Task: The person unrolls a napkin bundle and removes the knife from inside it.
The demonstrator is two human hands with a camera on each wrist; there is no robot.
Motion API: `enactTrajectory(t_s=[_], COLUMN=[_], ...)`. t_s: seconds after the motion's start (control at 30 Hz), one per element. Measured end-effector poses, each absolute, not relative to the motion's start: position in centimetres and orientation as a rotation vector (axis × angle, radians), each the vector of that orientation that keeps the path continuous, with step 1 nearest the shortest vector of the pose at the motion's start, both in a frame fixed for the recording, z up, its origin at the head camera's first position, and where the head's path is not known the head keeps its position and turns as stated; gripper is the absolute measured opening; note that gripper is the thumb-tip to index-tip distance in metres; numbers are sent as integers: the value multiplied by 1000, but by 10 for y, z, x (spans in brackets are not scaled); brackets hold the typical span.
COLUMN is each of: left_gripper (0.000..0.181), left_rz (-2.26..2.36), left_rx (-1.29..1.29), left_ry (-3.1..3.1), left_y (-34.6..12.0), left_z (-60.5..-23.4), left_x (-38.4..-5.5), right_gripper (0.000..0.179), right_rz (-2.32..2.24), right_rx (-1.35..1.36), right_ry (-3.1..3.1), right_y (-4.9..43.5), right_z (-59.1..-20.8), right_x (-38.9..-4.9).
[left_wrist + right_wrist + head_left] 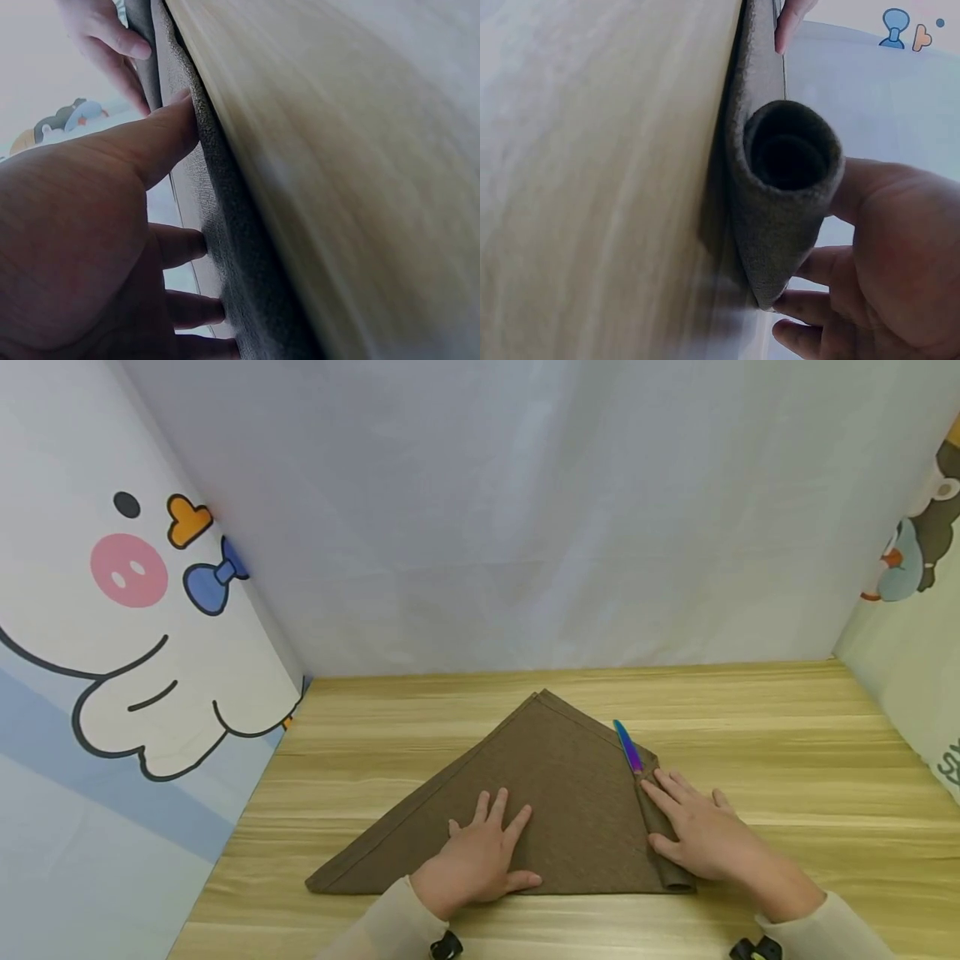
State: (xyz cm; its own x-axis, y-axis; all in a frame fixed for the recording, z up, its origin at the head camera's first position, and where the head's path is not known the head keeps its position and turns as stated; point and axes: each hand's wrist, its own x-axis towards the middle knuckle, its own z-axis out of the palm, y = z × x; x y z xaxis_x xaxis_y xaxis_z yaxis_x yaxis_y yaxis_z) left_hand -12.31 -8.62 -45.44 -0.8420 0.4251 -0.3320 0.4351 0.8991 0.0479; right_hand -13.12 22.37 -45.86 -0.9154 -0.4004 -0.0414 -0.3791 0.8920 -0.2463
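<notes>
A brown cloth napkin (570, 810), folded into a triangle, lies on the table. Its right corner is wound into a roll (677, 878), whose hollow coiled end faces the right wrist view. From the far end of this roll sticks a knife (626, 746) with a shiny blue-purple blade; the rest of it is hidden in the cloth. My left hand (480, 860) rests on the middle of the napkin, fingers spread, thumb near the front edge. My right hand (705, 835) lies against the roll's right side, its extended fingers and thumb touching the cloth.
The wood-grain table (810, 760) runs back to a pale grey cloth wall (525, 527). A side panel with a cartoon duck (127, 635) stands at the left, and another printed panel (907, 693) at the right.
</notes>
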Motion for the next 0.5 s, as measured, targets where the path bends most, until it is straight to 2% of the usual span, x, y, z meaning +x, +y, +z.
enactTrajectory(t_s=[0.5], left_gripper=[90], left_rz=[-22], left_rx=[645], left_ry=[2725], left_y=[-88], left_z=[-455], left_x=[-123], right_gripper=[70], right_rz=[-398], right_rx=[-627], right_ry=[2969], right_y=[229], right_z=[-460], right_x=[-130])
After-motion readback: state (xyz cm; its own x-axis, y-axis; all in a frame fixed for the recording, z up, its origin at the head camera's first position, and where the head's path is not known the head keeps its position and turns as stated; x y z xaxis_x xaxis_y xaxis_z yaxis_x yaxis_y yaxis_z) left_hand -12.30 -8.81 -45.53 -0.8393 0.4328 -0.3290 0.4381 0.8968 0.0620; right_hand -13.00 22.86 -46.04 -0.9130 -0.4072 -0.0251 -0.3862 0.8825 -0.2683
